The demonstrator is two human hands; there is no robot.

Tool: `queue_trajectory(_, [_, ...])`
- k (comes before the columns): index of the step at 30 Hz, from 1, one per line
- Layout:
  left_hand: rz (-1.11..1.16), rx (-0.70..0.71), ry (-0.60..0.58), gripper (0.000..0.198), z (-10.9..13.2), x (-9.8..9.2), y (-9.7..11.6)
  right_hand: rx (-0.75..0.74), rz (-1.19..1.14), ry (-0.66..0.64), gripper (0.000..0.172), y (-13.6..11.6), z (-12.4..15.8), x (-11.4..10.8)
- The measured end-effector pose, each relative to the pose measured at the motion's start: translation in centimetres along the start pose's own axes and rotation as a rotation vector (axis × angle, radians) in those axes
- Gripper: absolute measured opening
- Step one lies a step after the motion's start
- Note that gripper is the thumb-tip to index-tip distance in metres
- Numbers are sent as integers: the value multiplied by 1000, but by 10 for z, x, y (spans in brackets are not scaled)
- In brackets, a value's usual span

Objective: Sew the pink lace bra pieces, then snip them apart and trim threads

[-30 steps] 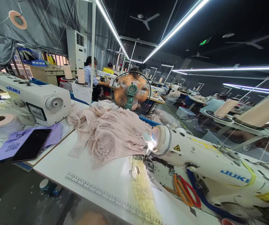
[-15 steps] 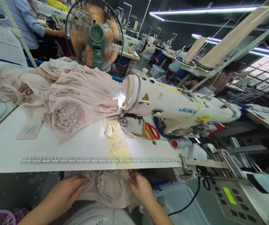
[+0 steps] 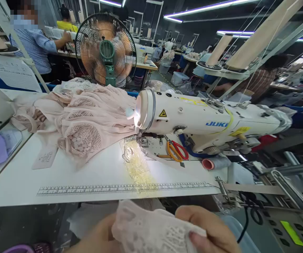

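Observation:
Low in the view, in front of the table edge, I hold a pale pink lace bra piece (image 3: pixel 153 228). My right hand (image 3: pixel 209 228) pinches its right edge between thumb and fingers. My left hand (image 3: pixel 101 232) grips its left side, its fingers mostly hidden behind the cloth. Beyond them, a pile of matching lace bras (image 3: pixel 85 119) lies on the white table, its right end at the needle area of a JUKI sewing machine (image 3: pixel 188 116). A pale tag (image 3: pixel 45 158) hangs from the pile.
A printed ruler scale (image 3: pixel 125 189) runs along the table's front edge. Scissors (image 3: pixel 176 151) and a thread cone (image 3: pixel 216 163) lie beneath the machine arm. A fan (image 3: pixel 106 51) stands behind, near a person in a striped shirt (image 3: pixel 32 45). A control panel (image 3: pixel 288 225) is at lower right.
Both hands have lifted the bra piece from below the table edge, bringing it closer to the camera and to the right. The camera view has shifted a little.

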State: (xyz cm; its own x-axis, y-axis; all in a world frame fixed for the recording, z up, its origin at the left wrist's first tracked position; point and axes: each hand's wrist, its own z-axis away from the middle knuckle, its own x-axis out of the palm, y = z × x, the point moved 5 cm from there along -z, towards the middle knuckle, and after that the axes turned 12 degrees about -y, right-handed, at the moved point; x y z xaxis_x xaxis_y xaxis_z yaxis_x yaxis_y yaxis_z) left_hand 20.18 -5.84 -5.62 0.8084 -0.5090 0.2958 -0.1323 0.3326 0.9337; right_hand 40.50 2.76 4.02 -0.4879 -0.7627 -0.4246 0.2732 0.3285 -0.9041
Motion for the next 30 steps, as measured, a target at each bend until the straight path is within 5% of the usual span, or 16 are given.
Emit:
queue_trajectory(4, [241,39,56,49,5,-13,39,27,-107,237,45,24,-30,-27])
queue_trajectory(8, [109,9,480,53,46,-81,69,88,94,7,46,39,-80,-21])
queue_trajectory(10, [-19,-12,598,52,64,-112,84,81,284,-101,37,40,-103,-13])
queue_trajectory(16, [-727,-103,671,30,90,-177,144,109,631,-12,16,41,-166,6])
queue_trajectory(21, [-1442,-279,919,45,101,-223,196,142,857,144,22,38,-212,13])
queue_trajectory(24, [-1748,-199,1024,45,83,-215,208,113,942,213,20,37,-225,15])
queue_trajectory(26, [-1791,-89,976,36,53,-192,195,101,980,234,18,39,-227,18])
queue_trajectory(27, [-1747,12,913,32,35,-177,184,97,995,242,17,41,-226,21])
queue_trajectory(30, [-1676,124,485,36,-31,-132,136,74,1026,277,16,48,-218,29])
